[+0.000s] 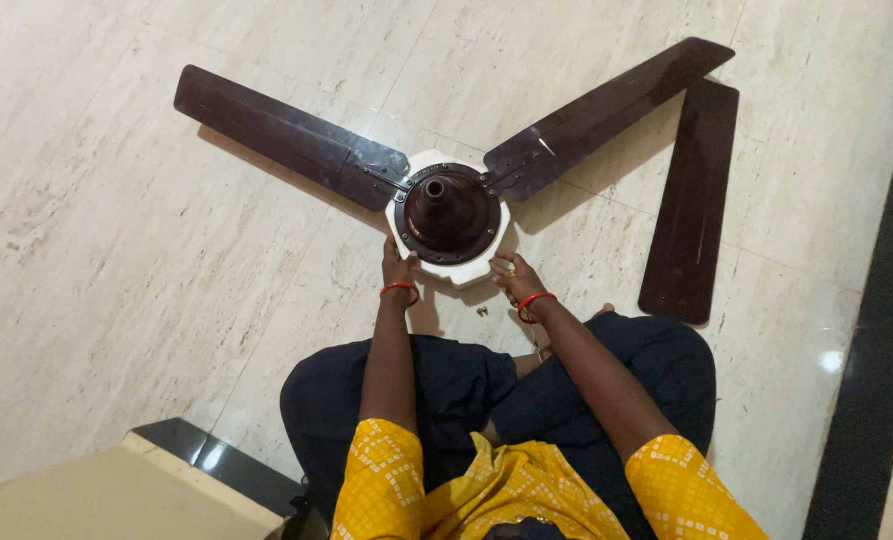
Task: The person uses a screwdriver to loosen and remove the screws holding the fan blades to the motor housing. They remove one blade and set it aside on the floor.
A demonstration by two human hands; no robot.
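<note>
The near rim of the white ceiling fan motor housing (pixel 449 215), which lies on the pale marble floor (pixel 117 250), is grasped by the left hand (pixel 399 268) and the right hand (pixel 514 275), one at each side. Beyond the grip, two dark brown blades (pixel 287 135) are fixed to the housing, spreading left and right. A third, loose blade (pixel 692 205) lies well apart to the right, and small screws (pixel 482 311) lie between the wrists.

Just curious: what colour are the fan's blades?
Dark brown fan blades, seen best in the head view.
</note>
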